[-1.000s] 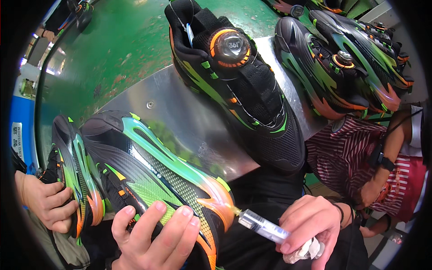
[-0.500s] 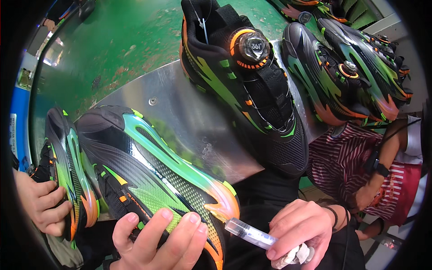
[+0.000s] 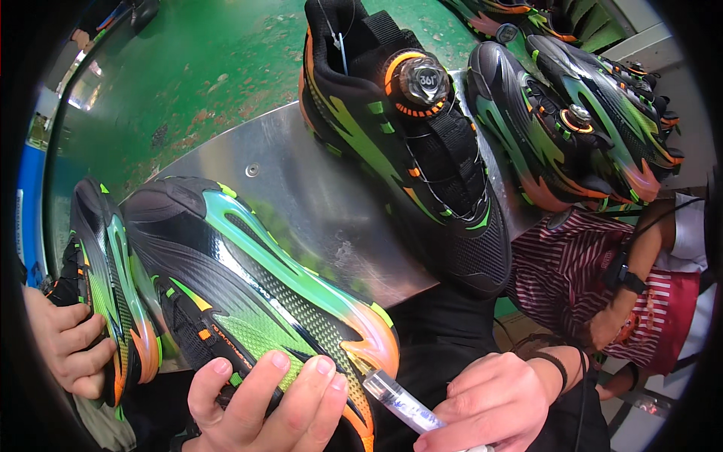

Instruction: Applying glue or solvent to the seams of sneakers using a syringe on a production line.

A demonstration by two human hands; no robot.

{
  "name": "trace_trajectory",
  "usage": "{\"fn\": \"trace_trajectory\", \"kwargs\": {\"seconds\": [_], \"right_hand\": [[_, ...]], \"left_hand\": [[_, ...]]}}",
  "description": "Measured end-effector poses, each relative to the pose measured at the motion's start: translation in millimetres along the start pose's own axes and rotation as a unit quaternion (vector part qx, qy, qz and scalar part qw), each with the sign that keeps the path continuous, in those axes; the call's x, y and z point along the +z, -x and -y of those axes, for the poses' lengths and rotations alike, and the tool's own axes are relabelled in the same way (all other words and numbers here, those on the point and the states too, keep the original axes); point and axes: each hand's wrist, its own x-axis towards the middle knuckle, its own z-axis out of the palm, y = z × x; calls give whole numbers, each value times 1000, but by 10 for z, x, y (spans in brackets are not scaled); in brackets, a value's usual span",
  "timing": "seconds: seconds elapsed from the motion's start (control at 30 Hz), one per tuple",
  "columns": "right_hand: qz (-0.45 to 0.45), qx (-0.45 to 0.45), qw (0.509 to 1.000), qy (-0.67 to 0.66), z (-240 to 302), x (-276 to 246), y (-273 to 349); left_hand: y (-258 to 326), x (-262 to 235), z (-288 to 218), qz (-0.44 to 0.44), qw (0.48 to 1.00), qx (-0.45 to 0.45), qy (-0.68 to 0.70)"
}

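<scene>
Steel bench, perhaps three shoes.

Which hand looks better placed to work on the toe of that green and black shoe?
Likely the right hand: it holds a clear pen-like tool whose tip sits at the orange toe of the shoe. The left hand is busy cradling that shoe from below.

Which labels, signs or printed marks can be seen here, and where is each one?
Round silver dial with a small printed mark, orange-ringed, on the black shoe on the metal table.
Small orange lettering strip on the side of the shoe under the left hand.
</scene>
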Motion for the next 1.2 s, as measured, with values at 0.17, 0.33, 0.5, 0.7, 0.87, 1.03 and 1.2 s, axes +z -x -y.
{"fn": "trace_trajectory", "kwargs": {"seconds": [0.17,0.33,0.5,0.7,0.87,1.03,1.2], "right_hand": [[-21,-17,999,46,42,61,-95],[-15,-38,996,77,54,94,-74],[-11,-34,995,93,111,107,-128],[4,-11,996,94,126,108,-153],[-4,-7,997,71,176,78,-191],[56,15,997,56,211,-49,-274],[6,-8,999,50,131,40,-83]], "left_hand": [[19,16,10,-10,1000,2,-2],[3,16,7,-16,1000,1,-3],[11,31,8,-29,1000,-1,-6],[55,48,29,-38,999,2,-2],[50,39,23,-41,999,3,-3],[69,45,17,-37,999,2,-9],[60,49,15,-39,999,5,-5]]}}
